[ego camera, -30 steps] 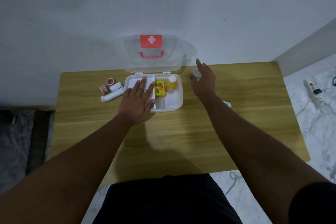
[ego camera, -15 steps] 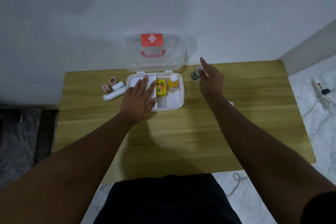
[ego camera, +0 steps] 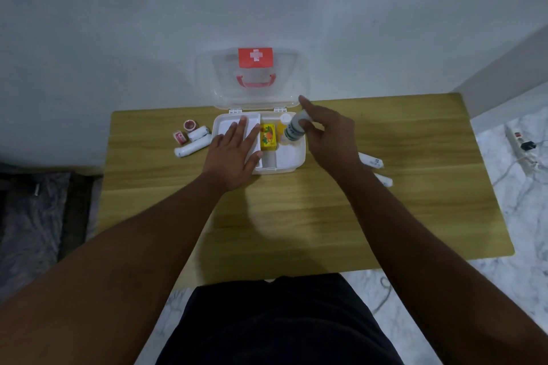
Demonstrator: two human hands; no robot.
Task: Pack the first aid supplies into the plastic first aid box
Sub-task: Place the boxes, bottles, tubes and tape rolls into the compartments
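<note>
The white plastic first aid box stands open at the table's far edge, its clear lid with a red cross label upright against the wall. My left hand lies flat on the white tray in the box's left half. My right hand holds a small white bottle tilted over the box's right compartment. A yellow carton and an orange bottle with a white cap sit inside. Bandage rolls and two tape rolls lie left of the box.
Two more white rolls lie on the wooden table right of the box, partly hidden by my right forearm. A power strip with a cable lies on the marble floor at the right. A dark rug covers the floor at left.
My right hand lifted the small white bottle from the table right of the box and carried it left, over the right compartment. My left hand stayed flat on the tray.
</note>
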